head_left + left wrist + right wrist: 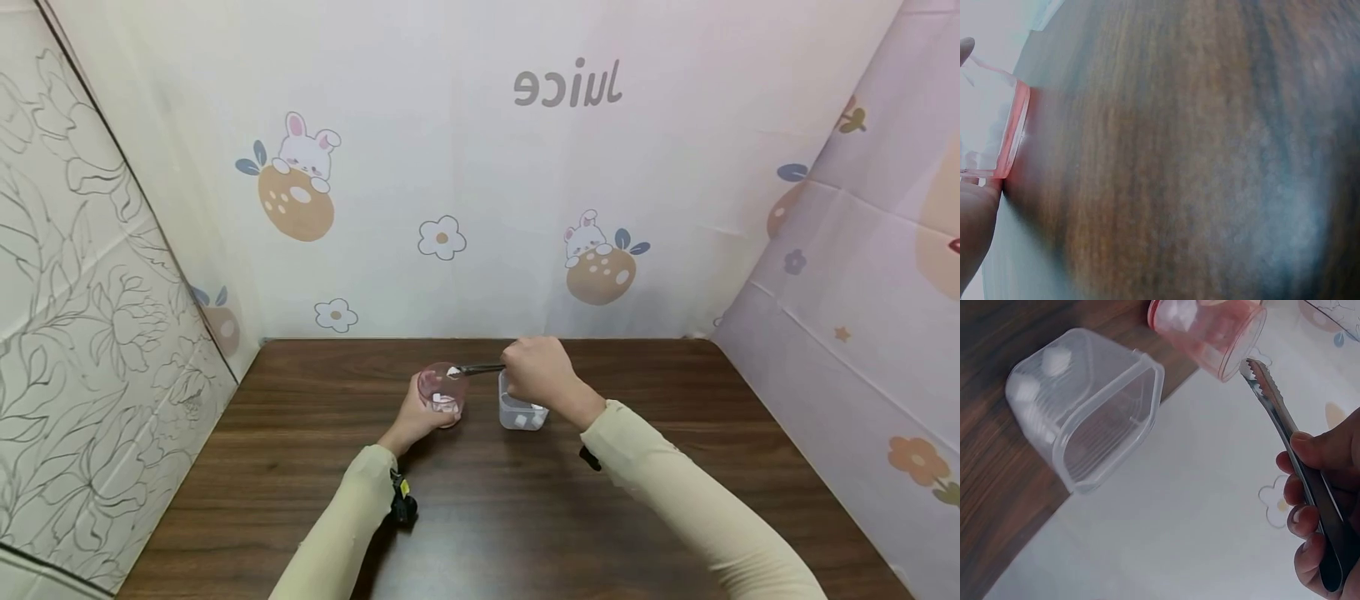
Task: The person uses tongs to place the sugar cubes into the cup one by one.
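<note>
My left hand [408,418] grips a see-through pink cup [430,386] that stands upright on the table. Several white cubes [444,406] lie in the bottom of it. From the right, my right hand [542,372] holds metal tongs [1290,434] with toothed tips. At those tips, over the cup's mouth, is a small white cube [453,372]. Below my right hand stands a clear plastic container [1124,387] with several white cubes [1057,360] in it; the hand hides part of it in the head view. Only the cup's lower part shows in the left wrist view.
The dark wood table [480,517] ends at a back wall cloth [465,167] printed with rabbits and flowers. Printed side panels [847,283] rise at left and right. A black wrist camera [403,504] sits at my left sleeve.
</note>
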`<action>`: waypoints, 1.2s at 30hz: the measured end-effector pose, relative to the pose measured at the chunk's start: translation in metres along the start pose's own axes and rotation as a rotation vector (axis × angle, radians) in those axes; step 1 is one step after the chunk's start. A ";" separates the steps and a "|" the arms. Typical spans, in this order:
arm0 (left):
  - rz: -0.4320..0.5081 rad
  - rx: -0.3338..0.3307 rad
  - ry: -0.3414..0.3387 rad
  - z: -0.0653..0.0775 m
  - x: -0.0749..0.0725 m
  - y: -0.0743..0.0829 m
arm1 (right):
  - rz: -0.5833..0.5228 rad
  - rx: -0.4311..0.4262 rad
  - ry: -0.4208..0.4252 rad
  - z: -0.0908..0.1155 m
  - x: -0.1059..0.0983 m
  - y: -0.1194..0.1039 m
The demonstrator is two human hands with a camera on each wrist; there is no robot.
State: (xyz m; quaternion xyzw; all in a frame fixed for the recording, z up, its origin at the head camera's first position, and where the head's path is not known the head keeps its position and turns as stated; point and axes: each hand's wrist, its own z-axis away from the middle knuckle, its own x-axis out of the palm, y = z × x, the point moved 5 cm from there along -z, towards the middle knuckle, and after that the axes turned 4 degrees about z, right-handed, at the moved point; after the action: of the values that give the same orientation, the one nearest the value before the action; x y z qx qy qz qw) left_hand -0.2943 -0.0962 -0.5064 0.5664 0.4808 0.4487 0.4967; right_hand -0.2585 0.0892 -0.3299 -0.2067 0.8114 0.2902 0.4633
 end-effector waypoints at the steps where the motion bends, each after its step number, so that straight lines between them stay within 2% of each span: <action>1: 0.004 -0.007 -0.008 0.001 0.000 0.002 | 0.004 -0.003 -0.002 -0.001 0.002 -0.002; 6: -0.009 -0.019 -0.041 0.009 0.004 0.020 | 0.030 -0.010 -0.044 -0.004 0.012 -0.010; 10: -0.053 0.000 -0.033 0.015 0.006 0.031 | 0.050 -0.021 -0.082 -0.008 0.019 -0.017; 14: -0.061 0.017 -0.029 0.016 0.005 0.032 | 0.072 -0.040 -0.104 -0.013 0.024 -0.024; 24: -0.032 0.005 -0.056 0.014 0.003 0.028 | 0.122 -0.074 -0.147 -0.022 0.036 -0.039; 36: -0.022 0.007 -0.067 0.013 0.002 0.029 | 0.142 -0.090 -0.147 -0.030 0.044 -0.051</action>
State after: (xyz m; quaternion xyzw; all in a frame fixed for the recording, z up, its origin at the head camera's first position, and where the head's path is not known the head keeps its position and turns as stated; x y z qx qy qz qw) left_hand -0.2783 -0.0972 -0.4791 0.5776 0.4717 0.4222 0.5154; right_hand -0.2680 0.0279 -0.3703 -0.1476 0.7740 0.3728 0.4901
